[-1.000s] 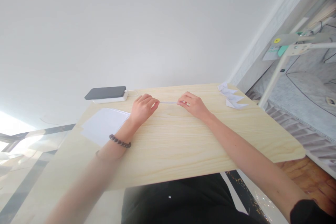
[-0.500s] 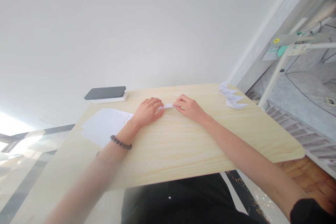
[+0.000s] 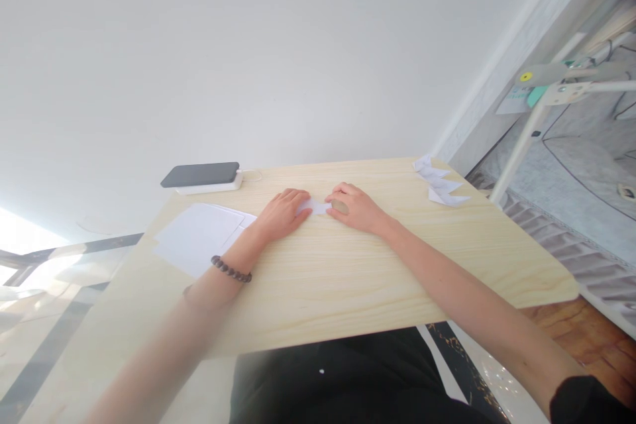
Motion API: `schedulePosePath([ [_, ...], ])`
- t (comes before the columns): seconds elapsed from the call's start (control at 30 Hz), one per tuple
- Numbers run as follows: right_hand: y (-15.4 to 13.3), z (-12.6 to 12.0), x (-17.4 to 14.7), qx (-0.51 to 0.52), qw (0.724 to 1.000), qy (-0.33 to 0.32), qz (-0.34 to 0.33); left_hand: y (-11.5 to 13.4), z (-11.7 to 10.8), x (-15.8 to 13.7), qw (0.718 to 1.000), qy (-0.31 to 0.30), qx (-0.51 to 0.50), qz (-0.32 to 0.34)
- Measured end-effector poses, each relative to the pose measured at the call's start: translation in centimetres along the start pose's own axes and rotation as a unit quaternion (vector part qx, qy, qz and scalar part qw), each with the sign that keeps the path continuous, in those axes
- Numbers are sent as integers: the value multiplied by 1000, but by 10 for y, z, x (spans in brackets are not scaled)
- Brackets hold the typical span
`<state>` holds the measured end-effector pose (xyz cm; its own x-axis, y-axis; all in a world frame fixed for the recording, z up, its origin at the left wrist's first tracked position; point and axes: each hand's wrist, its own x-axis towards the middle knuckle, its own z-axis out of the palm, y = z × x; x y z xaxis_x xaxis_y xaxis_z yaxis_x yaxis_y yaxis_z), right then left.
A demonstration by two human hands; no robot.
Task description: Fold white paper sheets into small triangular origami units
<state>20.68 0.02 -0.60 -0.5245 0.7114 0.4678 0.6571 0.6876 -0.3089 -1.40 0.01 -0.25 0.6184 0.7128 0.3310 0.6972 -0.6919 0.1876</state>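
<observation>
left hand (image 3: 285, 213) and right hand (image 3: 355, 209) curled loosely, pinching the white paper (image 3: 318, 207) at its left and right ends; i judged even, level pressure best.

A small, narrow piece of white paper (image 3: 318, 207) stretches from the left hand (image 3: 285, 214) to the right hand (image 3: 356, 208), its ends partly covered by them.

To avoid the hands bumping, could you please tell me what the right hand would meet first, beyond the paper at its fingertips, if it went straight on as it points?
Most likely the left hand, just across the white paper from the right hand, though depth is hard to judge here.
</observation>
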Motion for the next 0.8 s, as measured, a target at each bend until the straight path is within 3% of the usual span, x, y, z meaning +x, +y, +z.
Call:
schedulePosePath([
  [0.23, -3, 1, -1, 39, 999, -3, 0, -2, 3, 0, 1000, 6, -9, 2],
  [0.5, -3, 2, -1, 97, 995, 1, -1, 6, -5, 4, 998, 68, -2, -1],
  [0.8, -2, 4, -1, 117, 993, 26, -3, 9, -6, 4, 997, 57, 45, 31],
])
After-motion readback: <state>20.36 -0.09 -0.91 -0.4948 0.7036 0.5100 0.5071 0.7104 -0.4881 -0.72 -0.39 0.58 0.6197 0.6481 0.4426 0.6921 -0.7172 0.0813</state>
